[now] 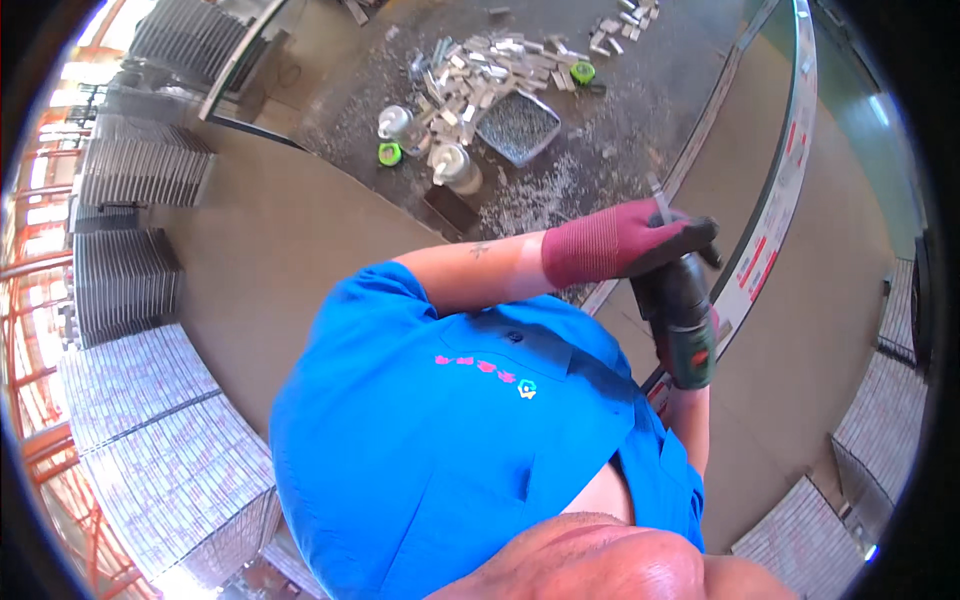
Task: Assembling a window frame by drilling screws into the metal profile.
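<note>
A dark green and black power drill (688,325) is held upright in front of my right side. My left hand (635,240), in a maroon glove with black-coated fingers, reaches across my body and is closed at the drill's front end. A slim metallic piece (657,192) sticks up past these fingers; its lower end is hidden. My right hand is mostly behind the drill, with slivers of maroon glove (713,322) showing beside the tool's body. Beyond the drill runs a long pale metal profile (765,235) with red-and-white markings.
On the dark worktable (345,120) lie many short metal pieces (500,65), a tray of small dark parts (518,127), two white bottles (455,170), and green tape measures (389,154). Stacks of panels (150,400) stand at the left, more stacked profiles (810,540) at the lower right.
</note>
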`<state>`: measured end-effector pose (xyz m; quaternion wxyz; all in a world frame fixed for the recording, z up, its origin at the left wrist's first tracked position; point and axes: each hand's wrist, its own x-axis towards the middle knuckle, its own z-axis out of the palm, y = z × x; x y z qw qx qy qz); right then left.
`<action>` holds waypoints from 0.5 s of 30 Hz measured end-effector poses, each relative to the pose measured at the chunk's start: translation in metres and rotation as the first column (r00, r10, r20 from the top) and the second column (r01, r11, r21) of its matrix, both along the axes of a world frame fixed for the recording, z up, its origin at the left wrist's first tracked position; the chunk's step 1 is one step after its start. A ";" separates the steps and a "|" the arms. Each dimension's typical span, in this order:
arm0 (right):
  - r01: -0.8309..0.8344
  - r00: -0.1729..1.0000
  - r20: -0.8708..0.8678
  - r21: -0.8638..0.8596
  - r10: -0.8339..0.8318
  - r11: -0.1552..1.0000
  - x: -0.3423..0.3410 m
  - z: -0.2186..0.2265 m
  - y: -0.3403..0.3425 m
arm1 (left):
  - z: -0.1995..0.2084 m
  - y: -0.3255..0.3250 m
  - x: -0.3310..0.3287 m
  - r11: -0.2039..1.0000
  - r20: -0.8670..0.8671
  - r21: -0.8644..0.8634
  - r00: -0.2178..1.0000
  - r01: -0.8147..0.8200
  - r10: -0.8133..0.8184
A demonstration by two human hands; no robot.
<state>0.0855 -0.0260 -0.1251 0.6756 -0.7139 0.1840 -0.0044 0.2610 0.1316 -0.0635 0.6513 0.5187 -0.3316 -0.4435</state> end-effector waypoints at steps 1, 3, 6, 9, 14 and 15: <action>0.045 0.999 0.007 -0.069 -0.045 0.997 0.000 0.000 -0.003 | -0.012 -0.006 0.001 0.993 0.152 -0.114 0.988 -0.013 0.030; 0.113 0.980 0.174 -0.104 -0.093 0.988 -0.007 -0.010 -0.011 | -0.028 -0.009 -0.006 0.988 -0.099 -0.127 0.992 -0.093 0.081; 0.215 0.913 0.365 -0.055 -0.181 0.975 -0.013 -0.025 -0.024 | -0.091 -0.010 0.009 0.959 -0.251 -0.097 0.939 -0.266 0.235; 0.231 0.905 0.354 0.055 -0.235 0.971 -0.011 -0.035 -0.031 | -0.217 0.003 0.068 0.870 0.144 0.125 0.877 -0.476 0.459; 0.375 0.903 0.273 -0.129 -0.331 0.918 0.000 -0.041 -0.031 | -0.348 0.050 0.182 0.434 0.758 0.558 0.647 -0.708 0.080; 0.388 0.897 0.281 -0.129 -0.342 0.912 0.000 -0.039 -0.028 | -0.357 0.054 0.197 0.375 0.762 0.603 0.648 -0.704 -0.009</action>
